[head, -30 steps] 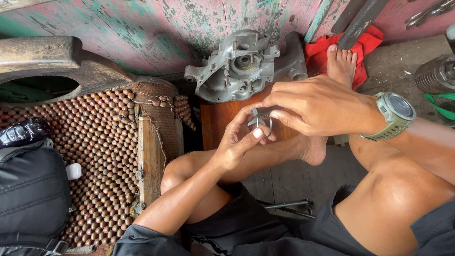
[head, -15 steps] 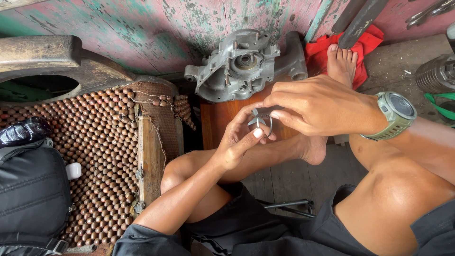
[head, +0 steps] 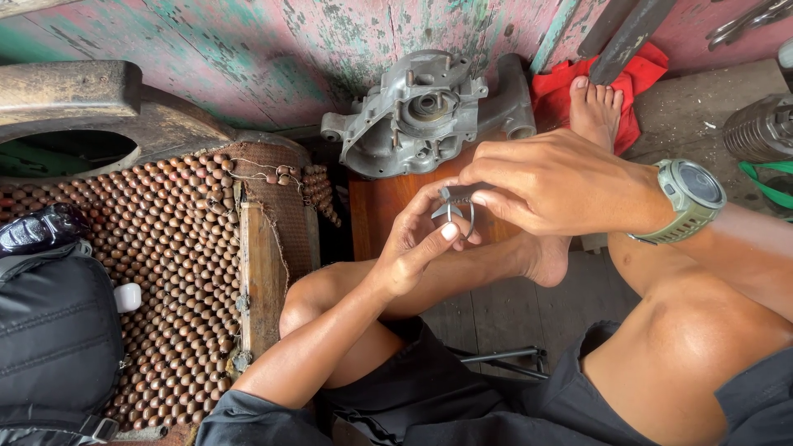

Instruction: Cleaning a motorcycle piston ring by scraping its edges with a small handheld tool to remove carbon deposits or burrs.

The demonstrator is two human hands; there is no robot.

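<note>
Both my hands meet over my crossed legs around a small grey metal part with a thin ring-like piece. My left hand pinches it from below with thumb and fingertips. My right hand, with a grey-green watch on the wrist, grips it from above and hides most of it. A grey cast metal engine casing lies just beyond the hands, on a brown wooden board.
A wooden beaded seat mat lies at left with a black bag on it. A red cloth sits behind my bare foot. A finned metal cylinder is at right, a peeling painted wall behind.
</note>
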